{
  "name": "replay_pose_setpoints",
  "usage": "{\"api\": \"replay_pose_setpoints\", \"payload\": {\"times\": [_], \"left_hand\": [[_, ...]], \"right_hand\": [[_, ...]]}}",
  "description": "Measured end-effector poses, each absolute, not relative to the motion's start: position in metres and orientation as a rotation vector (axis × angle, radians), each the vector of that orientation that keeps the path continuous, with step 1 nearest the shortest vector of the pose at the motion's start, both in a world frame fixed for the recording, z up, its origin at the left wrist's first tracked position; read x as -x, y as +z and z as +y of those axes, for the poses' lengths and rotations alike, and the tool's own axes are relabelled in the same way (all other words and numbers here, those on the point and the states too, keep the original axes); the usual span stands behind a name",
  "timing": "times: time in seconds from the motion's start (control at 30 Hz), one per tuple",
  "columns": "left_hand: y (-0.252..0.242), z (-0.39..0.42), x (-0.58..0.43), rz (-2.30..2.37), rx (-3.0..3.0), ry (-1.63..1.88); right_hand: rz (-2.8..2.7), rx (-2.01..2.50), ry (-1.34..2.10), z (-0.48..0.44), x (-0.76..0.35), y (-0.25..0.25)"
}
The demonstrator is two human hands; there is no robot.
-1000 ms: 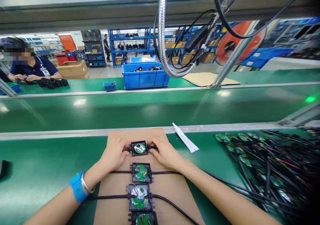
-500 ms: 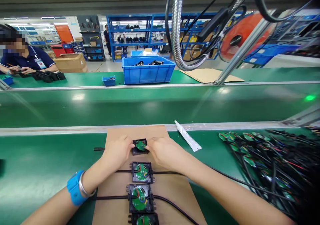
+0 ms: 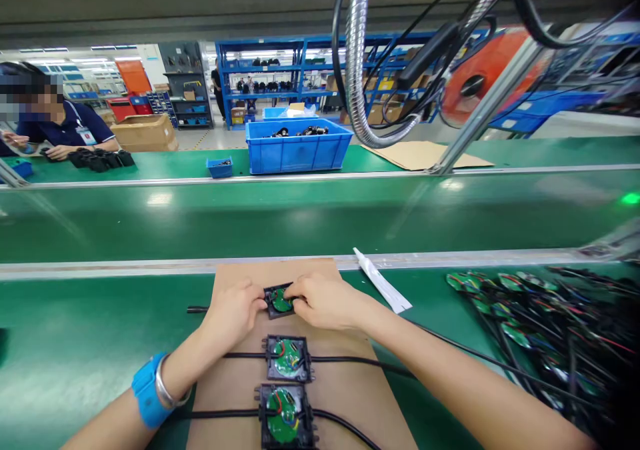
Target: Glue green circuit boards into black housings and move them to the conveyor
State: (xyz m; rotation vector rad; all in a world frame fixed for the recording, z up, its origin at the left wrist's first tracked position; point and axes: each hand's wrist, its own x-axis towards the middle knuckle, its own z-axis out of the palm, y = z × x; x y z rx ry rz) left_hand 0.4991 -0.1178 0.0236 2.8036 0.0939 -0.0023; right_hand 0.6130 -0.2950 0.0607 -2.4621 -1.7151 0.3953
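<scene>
A small black box [image 3: 278, 301], square and of matt plastic, with a round green circuit board seated in it, is clamped from both sides: the left hand [image 3: 235, 313] is closed on its left edge and the right hand [image 3: 323, 300] on its right edge, so that both edges are covered by fingers. The box lies at the far end of a flat, dull sheet of brown cardboard [image 3: 345, 387], which is spread on the smooth green worktop [image 3: 75, 330]. Nearer on the same sheet a second box [image 3: 289, 358] and a third box [image 3: 286, 415] of the same kind are lined up, with black cable [image 3: 350, 360] running out to either side. A blue wristband [image 3: 145, 391] is worn on the left wrist. A flat white packet [image 3: 383, 281] lies just right of the right hand, beside a metal rail [image 3: 125, 267]. Further right a tangled heap of cables and green boards [image 3: 540, 323] is piled. Beyond the rail a glossy green belt [image 3: 250, 223] runs across, and on the far side a blue plastic crate [image 3: 297, 149] is set. The upper view is crossed by a ribbed metal hose [image 3: 356, 57]. At far left a person in a dark shirt [image 3: 65, 133] is seated, and blue shelving [image 3: 280, 77] is seen behind.
</scene>
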Motion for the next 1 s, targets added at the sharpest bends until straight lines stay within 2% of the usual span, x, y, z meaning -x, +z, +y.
{"api": "replay_pose_setpoints", "payload": {"times": [0.27, 0.5, 1.0], "left_hand": [[0.025, -0.114, -0.499, 0.141, -2.665, -0.005], [0.026, -0.105, -0.502, 0.143, -2.571, -0.156], [0.039, -0.136, -0.499, 0.048, -3.093, -0.297]], "right_hand": [[-1.687, 2.519, 0.434, -0.288, -0.608, 0.053], [-1.654, 2.54, 0.503, -0.288, -0.598, 0.059], [-1.556, 2.55, 0.509, -0.306, -0.569, 0.056]]}}
